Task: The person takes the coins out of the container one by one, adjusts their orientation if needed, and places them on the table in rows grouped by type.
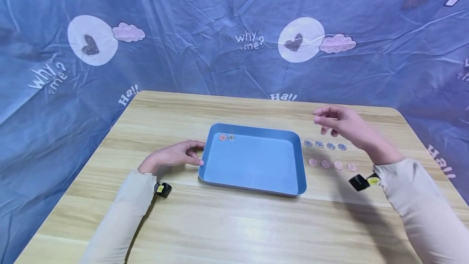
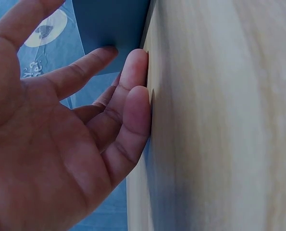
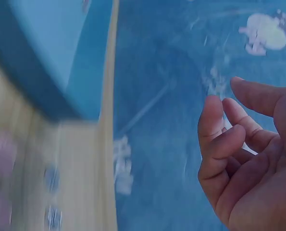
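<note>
A shallow blue tray [image 1: 253, 162] lies on the table, with one copper-coloured coin-like disc [image 1: 222, 137] and one silver disc [image 1: 231, 137] side by side in its far left corner. At the tray's left wall is my left hand [image 1: 179, 153], its fingers spread loosely. In the left wrist view one fingertip meets the tray's outer wall [image 2: 111, 29] while others rest on the tabletop. My right hand [image 1: 342, 123] hovers right of the tray, fingers loosely bent and holding nothing. Below it runs a row of several silver discs [image 1: 319, 144], and nearer, a row of copper-coloured discs [image 1: 338, 165].
The wooden table [image 1: 234, 227] ends at the back against a blue printed cloth [image 1: 205, 60]. Black wrist cameras sit on both arms, and the right one [image 1: 359, 182] hangs near the copper-coloured row. The tray's raised rim [image 1: 303, 166] stands left of both rows.
</note>
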Demonstrator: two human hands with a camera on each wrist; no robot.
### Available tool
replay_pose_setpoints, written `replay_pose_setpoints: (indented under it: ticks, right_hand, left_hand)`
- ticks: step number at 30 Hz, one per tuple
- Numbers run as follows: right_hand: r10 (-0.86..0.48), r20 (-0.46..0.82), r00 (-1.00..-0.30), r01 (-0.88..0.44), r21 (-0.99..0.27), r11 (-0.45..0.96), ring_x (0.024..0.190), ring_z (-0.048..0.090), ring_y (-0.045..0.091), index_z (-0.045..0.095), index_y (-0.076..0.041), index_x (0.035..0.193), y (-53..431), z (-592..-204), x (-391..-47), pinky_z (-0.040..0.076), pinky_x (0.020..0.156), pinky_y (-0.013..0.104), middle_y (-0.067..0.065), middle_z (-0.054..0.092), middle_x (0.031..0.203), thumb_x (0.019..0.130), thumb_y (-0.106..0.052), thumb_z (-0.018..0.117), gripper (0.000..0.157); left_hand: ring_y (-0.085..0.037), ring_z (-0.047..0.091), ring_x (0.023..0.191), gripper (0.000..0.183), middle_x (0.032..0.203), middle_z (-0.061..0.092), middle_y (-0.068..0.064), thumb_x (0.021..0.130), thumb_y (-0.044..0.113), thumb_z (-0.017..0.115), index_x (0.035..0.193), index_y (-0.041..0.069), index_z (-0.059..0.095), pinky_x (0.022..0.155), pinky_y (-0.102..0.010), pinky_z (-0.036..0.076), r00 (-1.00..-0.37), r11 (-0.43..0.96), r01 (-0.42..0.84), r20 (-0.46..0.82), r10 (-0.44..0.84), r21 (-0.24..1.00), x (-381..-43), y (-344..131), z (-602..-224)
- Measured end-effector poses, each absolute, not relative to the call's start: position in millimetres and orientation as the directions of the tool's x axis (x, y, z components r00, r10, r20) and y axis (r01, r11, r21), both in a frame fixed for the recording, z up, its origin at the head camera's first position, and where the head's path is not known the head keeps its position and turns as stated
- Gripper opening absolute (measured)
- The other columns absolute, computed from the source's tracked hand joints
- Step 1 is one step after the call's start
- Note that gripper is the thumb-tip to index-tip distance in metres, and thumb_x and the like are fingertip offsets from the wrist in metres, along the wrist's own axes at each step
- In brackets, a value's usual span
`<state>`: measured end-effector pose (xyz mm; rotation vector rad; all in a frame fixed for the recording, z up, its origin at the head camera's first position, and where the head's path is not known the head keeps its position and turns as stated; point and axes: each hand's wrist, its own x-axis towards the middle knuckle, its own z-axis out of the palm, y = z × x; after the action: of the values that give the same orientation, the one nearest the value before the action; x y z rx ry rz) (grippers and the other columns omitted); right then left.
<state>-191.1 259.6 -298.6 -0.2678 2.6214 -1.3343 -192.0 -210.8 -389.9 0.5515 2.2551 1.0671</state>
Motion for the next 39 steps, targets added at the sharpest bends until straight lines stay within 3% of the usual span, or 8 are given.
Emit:
replay_pose_setpoints:
  ticks: [9,15,26,29,39]
  right_hand:
    - [-0.362,-0.088,-0.928,-0.103,-0.874,0.476,0.069,0.061,0.010,0.053,0.002,0.126,179,-302,-215,0.046,0.058,0.024,-0.010,0.064,0.089,0.097,-0.016,0.057,0.034]
    - [-0.407,-0.124,-0.905,-0.072,-0.898,0.434,0.069,0.063,0.018,0.057,-0.002,0.124,139,-322,-229,0.045,0.057,0.024,0.000,0.065,0.092,0.098,-0.016,0.056,0.030]
    - [-0.472,-0.197,-0.859,-0.044,-0.891,0.453,0.060,0.058,0.017,0.061,-0.006,0.124,85,-358,-242,0.040,0.052,0.028,0.024,0.067,0.096,0.095,-0.021,0.062,0.033]
    - [-0.493,-0.213,-0.844,-0.048,-0.884,0.464,0.059,0.058,0.017,0.062,-0.008,0.123,73,-367,-245,0.040,0.052,0.028,0.024,0.068,0.095,0.094,-0.022,0.062,0.032]
    - [-0.506,-0.242,-0.828,-0.078,-0.843,0.531,0.055,0.055,0.015,0.065,-0.010,0.116,50,-388,-252,0.047,0.056,0.028,0.005,0.066,0.073,0.090,-0.025,0.069,0.031]
  left_hand:
    - [-0.022,0.055,0.107,0.075,0.139,0.044,-0.021,0.089,0.027,0.070,0.147,-0.002,0.033,0.092,-0.032,0.046,-0.744,0.595,0.113,-0.329,0.582,0.796,-193,-211,-390]
    - [-0.023,0.055,0.107,0.074,0.141,0.042,-0.021,0.089,0.027,0.070,0.147,-0.001,0.033,0.092,-0.032,0.046,-0.741,0.595,0.108,-0.334,0.582,0.797,-192,-211,-389]
    - [-0.022,0.055,0.105,0.075,0.137,0.045,-0.022,0.089,0.026,0.070,0.147,-0.002,0.032,0.090,-0.031,0.046,-0.739,0.585,0.101,-0.333,0.586,0.805,-192,-212,-390]
    - [-0.023,0.055,0.105,0.075,0.137,0.045,-0.022,0.089,0.027,0.070,0.147,-0.002,0.033,0.090,-0.031,0.046,-0.740,0.589,0.100,-0.336,0.583,0.802,-192,-211,-389]
    - [-0.022,0.055,0.105,0.073,0.136,0.045,-0.020,0.090,0.028,0.068,0.148,0.001,0.033,0.091,-0.032,0.045,-0.734,0.595,0.103,-0.343,0.587,0.797,-193,-212,-389]
